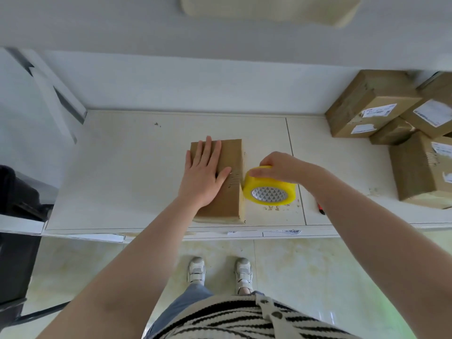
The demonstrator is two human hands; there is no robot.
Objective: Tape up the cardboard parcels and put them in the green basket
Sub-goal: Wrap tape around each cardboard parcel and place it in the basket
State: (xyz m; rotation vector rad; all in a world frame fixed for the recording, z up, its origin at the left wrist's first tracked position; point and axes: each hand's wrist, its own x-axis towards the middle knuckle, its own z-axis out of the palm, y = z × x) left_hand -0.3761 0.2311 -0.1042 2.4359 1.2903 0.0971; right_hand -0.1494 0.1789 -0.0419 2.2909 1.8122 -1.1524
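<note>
Labels on the stacked parcels [374, 104] at 2 o'clock can't be read (too blurry). The plain brown cardboard parcel [230, 192] is pressed flat by the left hand [204, 177], fingers straight; the yellow tape roll [270, 189] is gripped by the right hand [281, 167].

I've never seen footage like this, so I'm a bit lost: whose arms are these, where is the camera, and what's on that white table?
There is no machine here. A person wears one wide-angle camera on the head, looking down, so you see their own arms, striped top and shoes.

The left hand lies flat, fingers straight, pressing on a cardboard parcel on the white table. The right hand grips a yellow tape roll held against the parcel's right edge, apparently to tape it.

At the table's far right sits a pile of other cardboard boxes, some with white labels. No green basket shows in this picture.
</note>
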